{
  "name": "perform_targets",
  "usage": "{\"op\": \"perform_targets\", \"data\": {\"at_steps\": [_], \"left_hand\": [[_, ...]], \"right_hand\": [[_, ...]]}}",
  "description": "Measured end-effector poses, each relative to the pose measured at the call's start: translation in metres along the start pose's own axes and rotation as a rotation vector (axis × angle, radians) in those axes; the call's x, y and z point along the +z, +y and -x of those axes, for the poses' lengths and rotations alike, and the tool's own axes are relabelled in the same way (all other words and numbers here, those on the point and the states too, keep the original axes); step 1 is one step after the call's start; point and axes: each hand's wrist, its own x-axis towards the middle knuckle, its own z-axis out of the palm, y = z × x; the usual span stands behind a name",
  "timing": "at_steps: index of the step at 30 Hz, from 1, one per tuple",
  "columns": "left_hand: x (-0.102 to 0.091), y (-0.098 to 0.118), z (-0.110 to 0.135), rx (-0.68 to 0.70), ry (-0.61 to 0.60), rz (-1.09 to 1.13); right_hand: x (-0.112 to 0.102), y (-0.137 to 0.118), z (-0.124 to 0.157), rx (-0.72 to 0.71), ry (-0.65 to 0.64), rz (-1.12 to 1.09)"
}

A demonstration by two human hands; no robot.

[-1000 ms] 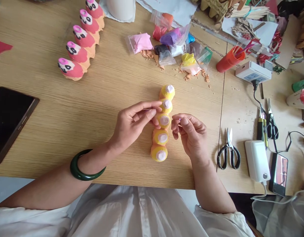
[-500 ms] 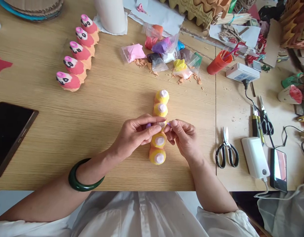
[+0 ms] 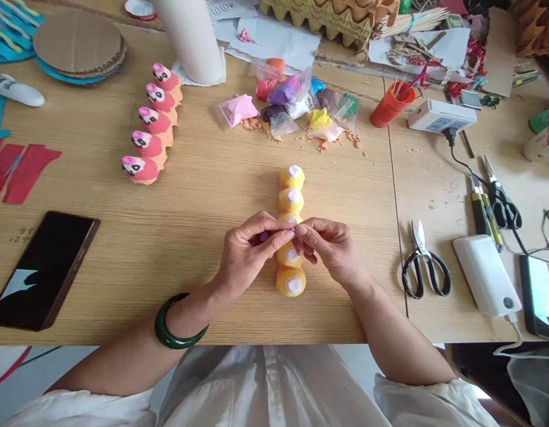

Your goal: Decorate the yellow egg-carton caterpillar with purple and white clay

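My left hand [image 3: 251, 243] hovers over a row of yellow egg-carton cups [image 3: 292, 198], each topped with a pale white patch. A lump of purple modelling clay [image 3: 265, 236] shows under its curled fingers, while thumb and forefinger reach the middle of the row. My right hand [image 3: 330, 243] meets them there, thumb and forefinger pinched on a tiny bit of purple clay [image 3: 294, 230], mostly hidden by the fingertips. The middle cup is partly covered by both hands. At the upper left stands a second row of cups [image 3: 155, 121], red with pink snouts and black-and-white markings.
Bags of coloured clay [image 3: 286, 92] lie beyond the yellow row. Right of my hands are black-handled scissors [image 3: 424, 267], a white power bank [image 3: 486, 276] and an orange cup [image 3: 392, 105] of sticks. A dark phone [image 3: 43, 270] lies left; a white roll [image 3: 185, 38] stands behind.
My right fingertips have moved left to meet the left ones over the middle cup. The purple bit between them is now less visible. The camera view has shifted, showing more of the table's left side.
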Motion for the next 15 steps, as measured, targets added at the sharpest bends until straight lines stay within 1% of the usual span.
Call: {"op": "perform_targets", "data": {"at_steps": [3, 6, 11, 15], "left_hand": [[0.0012, 0.0010, -0.0009, -0.031, -0.023, -0.001], [0.0025, 0.0010, -0.0004, -0.052, -0.039, 0.013], [0.0005, -0.0002, 0.0013, -0.009, 0.000, -0.033], [-0.0010, 0.0002, 0.0000, -0.088, 0.025, 0.005]], "right_hand": [[0.0011, 0.0024, -0.0016, 0.011, 0.017, -0.036], [0.0026, 0.0032, -0.0020, -0.003, 0.026, -0.020], [0.0033, -0.0008, 0.0004, 0.000, 0.005, 0.025], [0.0024, -0.0012, -0.0001, -0.001, 0.006, -0.007]]}}
